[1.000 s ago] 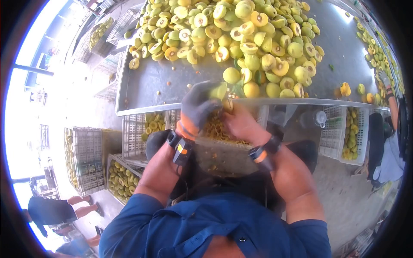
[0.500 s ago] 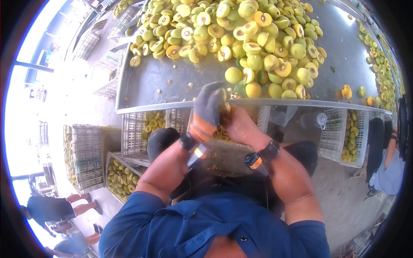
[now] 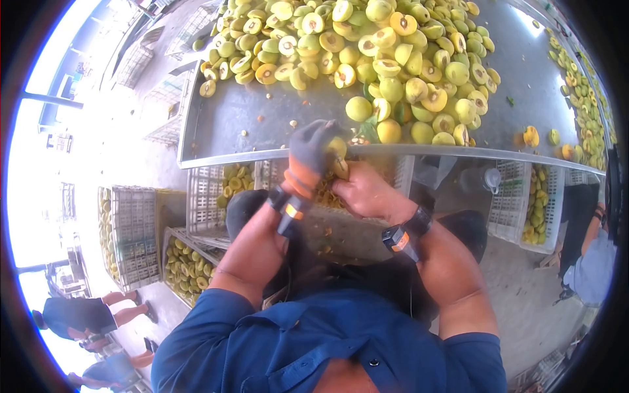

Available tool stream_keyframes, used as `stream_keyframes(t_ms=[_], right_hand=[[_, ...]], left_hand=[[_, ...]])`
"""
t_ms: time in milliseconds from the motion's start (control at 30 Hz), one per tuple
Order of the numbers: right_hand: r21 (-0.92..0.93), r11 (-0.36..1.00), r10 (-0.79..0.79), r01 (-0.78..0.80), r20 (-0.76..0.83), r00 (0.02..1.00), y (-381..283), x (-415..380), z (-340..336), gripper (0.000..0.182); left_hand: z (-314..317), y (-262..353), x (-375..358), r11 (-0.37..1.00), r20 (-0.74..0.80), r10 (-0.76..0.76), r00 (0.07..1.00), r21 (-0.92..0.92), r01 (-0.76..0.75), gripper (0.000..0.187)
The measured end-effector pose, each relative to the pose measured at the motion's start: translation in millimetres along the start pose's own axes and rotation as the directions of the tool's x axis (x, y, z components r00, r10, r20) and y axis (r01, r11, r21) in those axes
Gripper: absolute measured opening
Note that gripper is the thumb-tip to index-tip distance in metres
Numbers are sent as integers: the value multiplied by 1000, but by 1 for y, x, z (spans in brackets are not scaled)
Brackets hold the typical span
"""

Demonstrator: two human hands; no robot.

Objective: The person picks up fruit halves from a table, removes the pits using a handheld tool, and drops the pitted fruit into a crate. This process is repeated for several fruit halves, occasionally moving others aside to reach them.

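My left hand (image 3: 308, 154), in a grey and orange glove, is closed around a yellow-green peach (image 3: 337, 148) just at the table's front edge. My bare right hand (image 3: 368, 191) is curled into a fist right beside that fruit, its thumb side toward it. Whatever the right fingers grip is hidden. Under both hands stands a crate with orange-yellow scraps (image 3: 327, 196) in it. A large heap of peaches (image 3: 386, 88), many halved with the stones showing, lies on the metal table (image 3: 255, 121) ahead.
Small stones and bits (image 3: 293, 123) are scattered on the table, whose raised metal rim (image 3: 242, 156) runs before me. Crates of fruit stand left (image 3: 134, 239) and right (image 3: 508, 203). A clear plastic jug (image 3: 481, 180) is below the rim. Other people are at the far left (image 3: 82, 316) and right (image 3: 590, 272).
My left hand has tilted and shifted slightly, and more of the peach shows. The right fist has drawn a little down and right from it. The view has moved slightly.
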State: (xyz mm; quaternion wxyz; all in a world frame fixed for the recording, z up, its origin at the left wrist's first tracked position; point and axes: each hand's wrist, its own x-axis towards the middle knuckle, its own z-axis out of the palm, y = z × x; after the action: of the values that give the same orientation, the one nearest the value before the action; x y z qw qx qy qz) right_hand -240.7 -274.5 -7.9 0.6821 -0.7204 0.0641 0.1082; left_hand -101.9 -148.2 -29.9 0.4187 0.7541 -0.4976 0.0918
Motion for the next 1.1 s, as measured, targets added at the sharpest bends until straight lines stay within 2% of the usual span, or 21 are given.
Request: stream_keyframes(t_ms=[33,67,167,267,333,367,400,433,467,533,567,633,667,733,767,867,933,967,1033,1067,1100], right_hand=[[-23,995,-93,92,-23,995,13,5,4,20],[-48,982,-184,182,-46,982,20,7,7,20],[-112,966,-240,231,-73,968,28,8,11,20],[-225,973,-125,53,-321,939,16,-4,24,26],[-79,990,-126,117,-127,984,16,-4,14,17],[61,996,-64,66,-36,997,15,-6,10,14],[188,982,-2,-9,55,998,15,-7,6,13],[357,920,113,-164,161,980,10,-10,2,14],[492,808,201,-323,285,937,6,-11,1,16],[470,828,199,-306,264,944,2,-11,6,19],[461,835,201,-301,254,946,2,-13,9,21],[461,822,213,-335,298,931,4,-14,9,21],[460,818,213,-345,315,925,5,-14,8,20],[592,692,185,-413,408,894,8,-17,10,18],[644,619,166,-450,452,876,10,-20,12,17],[335,927,130,-167,131,983,14,-21,32,14],[218,969,101,-117,84,991,2,-30,32,14],[159,983,85,-93,58,995,-4,-35,32,14],[195,972,124,-128,32,992,-1,-39,38,16],[213,966,143,-144,22,990,-1,-40,40,17],[370,902,192,-222,118,974,-4,-42,39,19]], left_hand=[[7,-3,-4,997,-51,9,999,74,-5,25],[9,1,-6,995,-77,-99,992,-19,98,25],[16,11,-13,911,-83,-351,933,-261,319,22],[23,4,-15,819,-32,-470,882,-388,423,13],[26,4,-16,722,51,-568,821,-448,527,8],[24,0,-14,868,14,-383,924,-335,365,8],[18,-7,-9,962,2,-176,984,-213,172,8],[15,-12,-5,996,16,39,999,-86,-38,8],[12,-8,-5,956,69,-123,990,-259,137,7],[7,1,-6,708,245,-390,888,-536,459,6],[5,2,-2,807,208,-251,945,-494,323,6],[-3,2,5,924,156,50,986,-381,13,6],[-5,3,4,882,184,-19,983,-459,103,6],[-5,5,-1,754,257,-145,956,-597,274,6],[-5,7,-1,761,270,-148,951,-583,284,8],[-12,18,-3,795,260,-197,945,-522,309,13],[-11,28,-8,819,234,-256,938,-464,339,15],[-12,33,-9,764,269,-317,910,-496,412,17],[-14,41,-14,631,344,-431,834,-546,551,22],[-16,42,-15,648,338,-414,845,-543,535,22],[-17,43,-14,666,332,-395,856,-538,516,22]])
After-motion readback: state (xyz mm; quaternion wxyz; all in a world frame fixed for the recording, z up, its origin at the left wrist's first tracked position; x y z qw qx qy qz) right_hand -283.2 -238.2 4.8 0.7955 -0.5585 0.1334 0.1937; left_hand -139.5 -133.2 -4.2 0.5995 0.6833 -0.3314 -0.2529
